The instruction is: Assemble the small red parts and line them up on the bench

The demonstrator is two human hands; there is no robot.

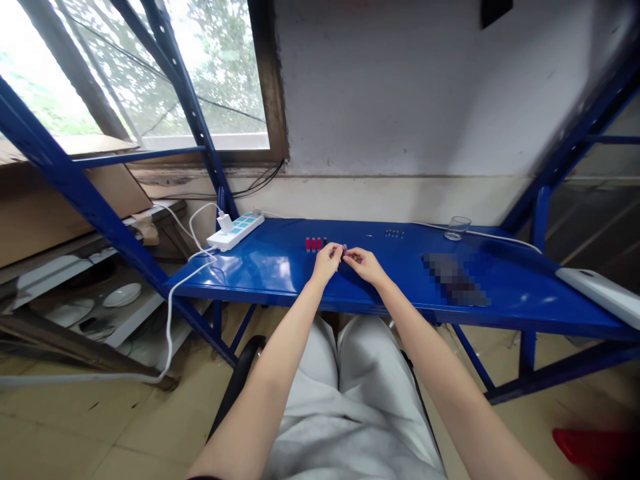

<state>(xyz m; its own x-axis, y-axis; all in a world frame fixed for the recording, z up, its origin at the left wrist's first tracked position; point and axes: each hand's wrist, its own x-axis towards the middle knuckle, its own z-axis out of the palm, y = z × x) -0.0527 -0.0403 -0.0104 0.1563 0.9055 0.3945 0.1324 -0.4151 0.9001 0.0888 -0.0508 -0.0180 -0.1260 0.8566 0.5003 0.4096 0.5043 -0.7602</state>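
Note:
My left hand (pixel 327 263) and my right hand (pixel 366 263) meet just above the front half of the blue table, fingers pinched together. Between their fingertips is a small dark piece (pixel 345 251), mostly covered, so its kind does not show. Left of my hands stands a short row of small red cylinders (pixel 313 245) with pale lower ends. A dark one (pixel 325 241) stands at the row's right end, partly behind my left hand. Farther back on the right lies a group of tiny metallic-looking pieces (pixel 395 233).
A white power strip (pixel 236 231) with a plugged-in cable lies at the blue table's (pixel 270 270) left end. A clear glass (pixel 457 229) stands back right, near a blurred-out dark object (pixel 455 280). A white object (pixel 603 293) rests on the right edge. Blue frame posts flank the table.

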